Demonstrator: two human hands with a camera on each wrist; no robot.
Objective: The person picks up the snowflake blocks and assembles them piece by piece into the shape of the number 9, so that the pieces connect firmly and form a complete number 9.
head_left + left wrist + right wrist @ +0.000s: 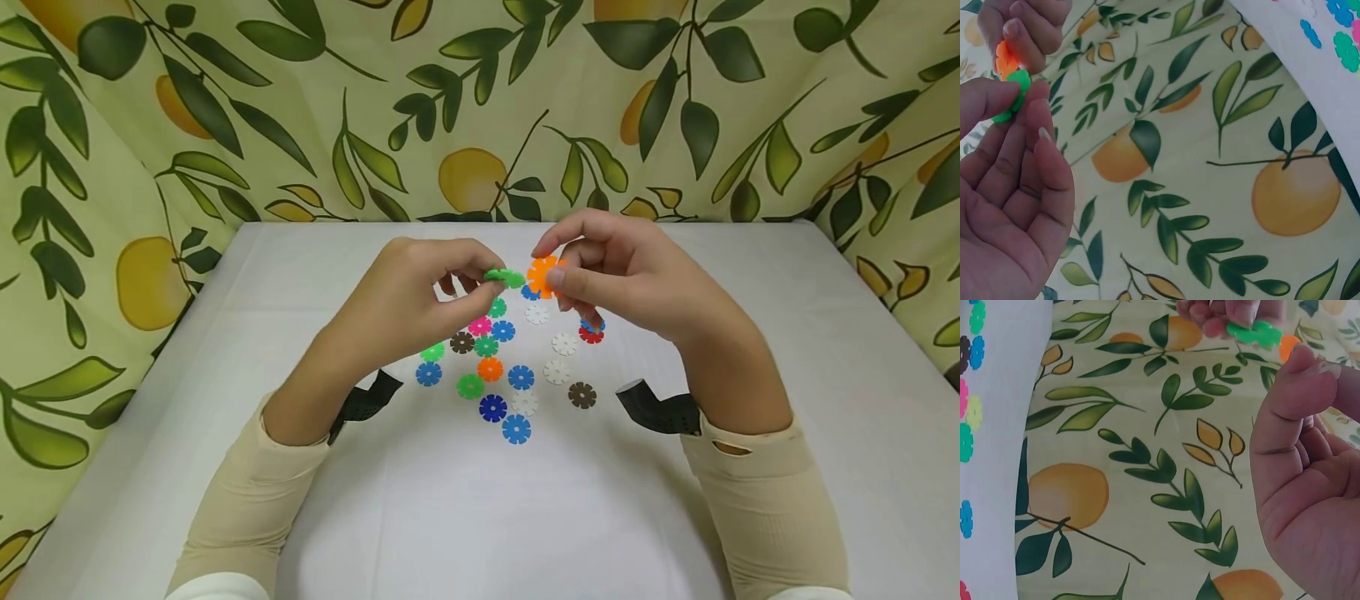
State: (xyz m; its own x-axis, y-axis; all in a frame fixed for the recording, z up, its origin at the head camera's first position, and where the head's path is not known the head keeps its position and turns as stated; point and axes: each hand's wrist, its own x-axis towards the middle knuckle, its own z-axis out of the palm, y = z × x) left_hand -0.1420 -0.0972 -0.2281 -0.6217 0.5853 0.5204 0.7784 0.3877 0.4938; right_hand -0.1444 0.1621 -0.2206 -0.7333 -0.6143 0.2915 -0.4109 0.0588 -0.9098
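Observation:
My left hand (427,287) pinches a green notched disc (506,277) between thumb and fingers above the table. Facing it, my right hand (626,271) pinches an orange notched disc (543,277), turned broad side toward the head camera. The two discs are very close edge to edge; in the left wrist view the orange disc (1006,60) overlaps the green disc (1019,84), and whether they touch I cannot tell. In the right wrist view the green disc (1255,334) lies almost flat, while fingers hide most of the orange one (1288,347).
Below the hands, several loose notched discs lie on the white table (420,517), among them an orange one (491,369), a dark blue one (492,408) and a brown one (582,395). A leaf-and-fruit patterned cloth (300,133) hangs behind the table.

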